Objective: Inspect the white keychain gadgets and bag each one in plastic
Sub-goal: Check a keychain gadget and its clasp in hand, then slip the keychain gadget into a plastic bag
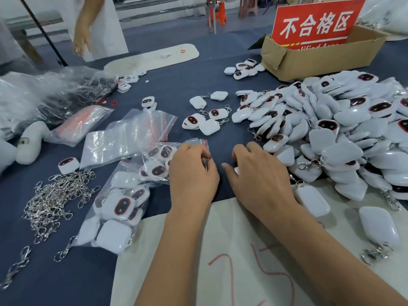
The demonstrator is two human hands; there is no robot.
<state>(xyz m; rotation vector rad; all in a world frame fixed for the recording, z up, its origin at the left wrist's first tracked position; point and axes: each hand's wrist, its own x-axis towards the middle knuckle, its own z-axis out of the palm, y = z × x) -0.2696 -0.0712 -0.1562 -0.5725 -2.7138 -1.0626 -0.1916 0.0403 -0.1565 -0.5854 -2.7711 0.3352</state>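
Observation:
My left hand has its fingers curled over the edge of a clear plastic bag that holds white keychain gadgets with dark, red-rimmed faces. My right hand lies just to the right, fingers curled over a white gadget that barely shows under the palm. A big heap of loose gadgets fills the right side of the table. A few more gadgets lie in the middle. Another filled bag sits at the lower left. Empty zip bags lie behind it.
A pile of metal clasps lies at the left. A cardboard box with a red sign stands at the back right. White paper covers the near edge. Another person's hand hangs at the back left.

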